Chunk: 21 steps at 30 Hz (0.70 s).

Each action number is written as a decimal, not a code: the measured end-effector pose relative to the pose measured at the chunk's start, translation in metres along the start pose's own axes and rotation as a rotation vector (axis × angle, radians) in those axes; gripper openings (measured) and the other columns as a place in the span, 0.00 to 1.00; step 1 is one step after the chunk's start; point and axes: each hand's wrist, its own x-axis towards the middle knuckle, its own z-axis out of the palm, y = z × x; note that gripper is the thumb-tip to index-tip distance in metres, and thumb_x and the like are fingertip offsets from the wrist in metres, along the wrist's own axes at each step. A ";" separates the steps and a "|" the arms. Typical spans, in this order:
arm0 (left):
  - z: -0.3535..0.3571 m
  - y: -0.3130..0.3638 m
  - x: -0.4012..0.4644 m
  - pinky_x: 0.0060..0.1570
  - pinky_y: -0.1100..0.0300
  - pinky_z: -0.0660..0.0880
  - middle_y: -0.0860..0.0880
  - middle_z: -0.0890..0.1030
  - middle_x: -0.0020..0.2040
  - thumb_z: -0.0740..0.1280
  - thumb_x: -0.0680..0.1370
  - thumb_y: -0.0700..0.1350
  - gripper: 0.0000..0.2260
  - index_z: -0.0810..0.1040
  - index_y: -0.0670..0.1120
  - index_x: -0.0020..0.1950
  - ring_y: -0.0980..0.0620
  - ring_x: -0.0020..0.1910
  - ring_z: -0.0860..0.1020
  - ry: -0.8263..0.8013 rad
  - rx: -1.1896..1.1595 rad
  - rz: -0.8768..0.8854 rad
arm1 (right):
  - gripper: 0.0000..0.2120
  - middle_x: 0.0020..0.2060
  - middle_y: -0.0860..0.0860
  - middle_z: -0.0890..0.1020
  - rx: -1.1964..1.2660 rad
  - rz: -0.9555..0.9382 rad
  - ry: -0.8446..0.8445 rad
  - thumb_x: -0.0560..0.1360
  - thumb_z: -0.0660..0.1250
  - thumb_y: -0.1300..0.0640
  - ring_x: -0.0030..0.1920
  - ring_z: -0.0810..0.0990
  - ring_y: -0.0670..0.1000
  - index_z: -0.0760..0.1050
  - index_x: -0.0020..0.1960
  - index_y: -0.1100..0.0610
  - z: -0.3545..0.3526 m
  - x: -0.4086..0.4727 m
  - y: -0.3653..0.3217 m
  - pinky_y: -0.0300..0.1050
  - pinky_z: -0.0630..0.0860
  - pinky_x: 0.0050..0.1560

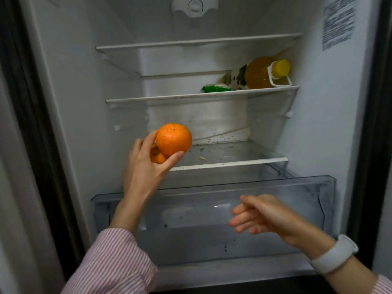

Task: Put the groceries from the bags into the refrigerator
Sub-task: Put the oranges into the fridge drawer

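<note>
The refrigerator stands open in front of me. My left hand (146, 166) is raised at the left end of the lowest glass shelf (229, 163) and grips a large orange (174, 139), with a smaller orange (157, 157) tucked under it in the same grip. My right hand (261, 215) hovers lower right, over the clear crisper drawer (212, 189), fingers spread and holding nothing; it looks blurred. A white band sits on that wrist.
On the middle shelf (191, 96) at the right lie a yellow-capped bottle of orange liquid (265, 73) and a green packet (214, 88). The top shelf (197, 42) holds nothing visible. Crumbs dot the lowest shelf. Dark door frames border both sides.
</note>
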 end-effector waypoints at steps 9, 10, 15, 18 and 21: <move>0.016 0.007 0.003 0.53 0.46 0.74 0.51 0.71 0.55 0.60 0.59 0.73 0.38 0.68 0.57 0.66 0.46 0.56 0.75 -0.110 0.020 0.038 | 0.07 0.34 0.52 0.82 -0.086 -0.554 0.078 0.78 0.59 0.59 0.27 0.77 0.46 0.76 0.48 0.57 0.001 0.005 -0.056 0.35 0.73 0.25; 0.017 0.009 0.004 0.53 0.47 0.74 0.51 0.72 0.56 0.59 0.59 0.73 0.38 0.67 0.57 0.66 0.47 0.56 0.75 -0.123 0.038 0.054 | 0.07 0.40 0.53 0.81 -0.078 -0.607 0.092 0.77 0.60 0.59 0.32 0.79 0.47 0.74 0.53 0.55 0.004 0.013 -0.064 0.36 0.76 0.29; 0.023 0.022 0.010 0.49 0.49 0.75 0.51 0.73 0.56 0.62 0.64 0.72 0.35 0.66 0.58 0.67 0.48 0.55 0.74 -0.214 0.172 0.169 | 0.25 0.58 0.48 0.67 -0.167 -0.633 -0.075 0.74 0.64 0.53 0.55 0.76 0.50 0.60 0.69 0.47 0.024 0.043 -0.089 0.46 0.80 0.50; 0.028 0.023 0.014 0.50 0.48 0.74 0.52 0.73 0.57 0.67 0.67 0.65 0.32 0.64 0.59 0.68 0.48 0.56 0.74 -0.292 0.174 0.187 | 0.22 0.55 0.48 0.69 -0.159 -0.633 0.011 0.73 0.67 0.56 0.52 0.76 0.50 0.63 0.64 0.49 0.024 0.061 -0.094 0.42 0.81 0.43; 0.029 0.015 0.019 0.55 0.49 0.73 0.51 0.71 0.58 0.69 0.64 0.65 0.35 0.65 0.56 0.69 0.48 0.57 0.73 -0.417 0.190 0.146 | 0.23 0.57 0.51 0.69 -0.254 -0.504 0.025 0.73 0.68 0.55 0.51 0.76 0.51 0.64 0.64 0.51 0.010 0.074 -0.091 0.41 0.81 0.39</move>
